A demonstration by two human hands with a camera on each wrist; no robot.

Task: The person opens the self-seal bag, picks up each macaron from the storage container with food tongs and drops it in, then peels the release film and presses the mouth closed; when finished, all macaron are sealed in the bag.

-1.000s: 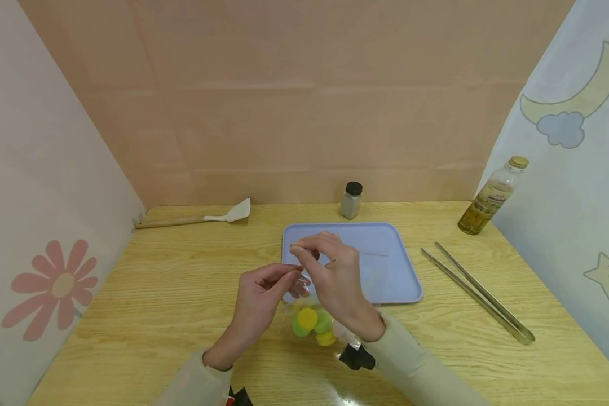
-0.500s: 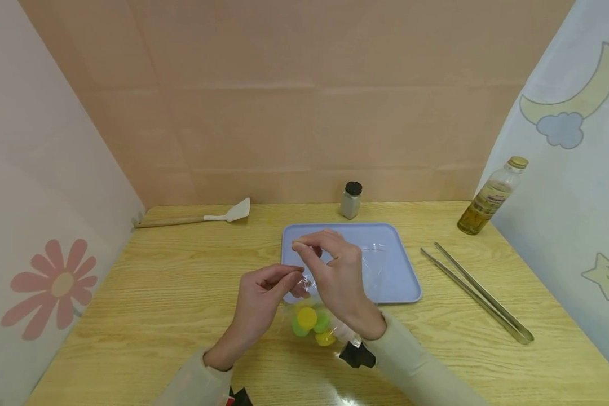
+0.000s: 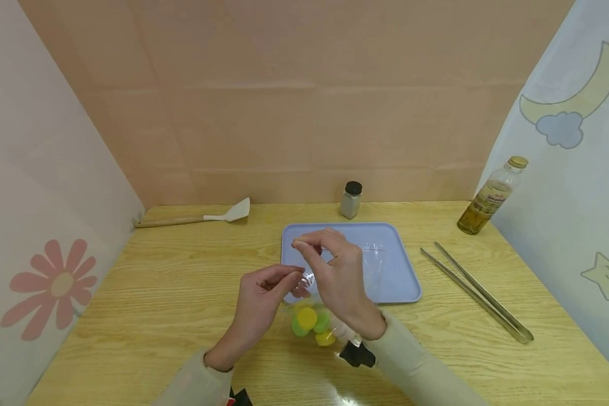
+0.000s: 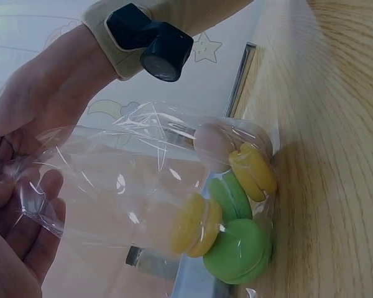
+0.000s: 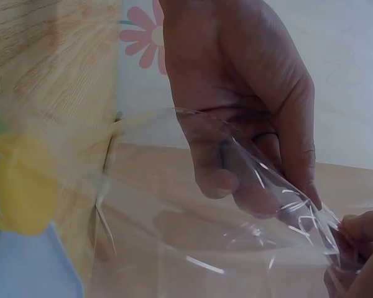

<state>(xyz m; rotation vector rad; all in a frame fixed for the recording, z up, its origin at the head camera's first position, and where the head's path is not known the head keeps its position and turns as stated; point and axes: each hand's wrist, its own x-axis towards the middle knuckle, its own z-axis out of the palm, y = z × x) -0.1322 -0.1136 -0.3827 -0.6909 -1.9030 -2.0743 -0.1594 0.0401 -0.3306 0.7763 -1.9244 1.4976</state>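
A clear plastic bag (image 4: 124, 192) holds several macarons: yellow (image 4: 253, 172), green (image 4: 237, 251) and a pale pinkish one (image 4: 212, 146). Its filled end is low, near the tabletop, in front of the blue tray. The gathered upper end is between both hands. My left hand (image 3: 264, 293) pinches the bag's film with thumb and forefinger. Slightly higher, my right hand (image 3: 339, 273) pinches the film too, thumb against forefinger; in the right wrist view its fingertips are at the right edge. My right hand and forearm cover part of the bag in the head view.
The light blue tray (image 3: 403, 290) lies behind the hands, with clear film bearing a red line (image 3: 374, 250) over it. Behind it stands a black-capped jar (image 3: 351, 202). Steel tongs (image 3: 479, 293) and an oil bottle (image 3: 489, 200) are at right, a spatula (image 3: 193, 219) at back left.
Both hands keep almost the same place and hold. The clear film with the red line over the tray has shifted slightly upward in view and straightened.
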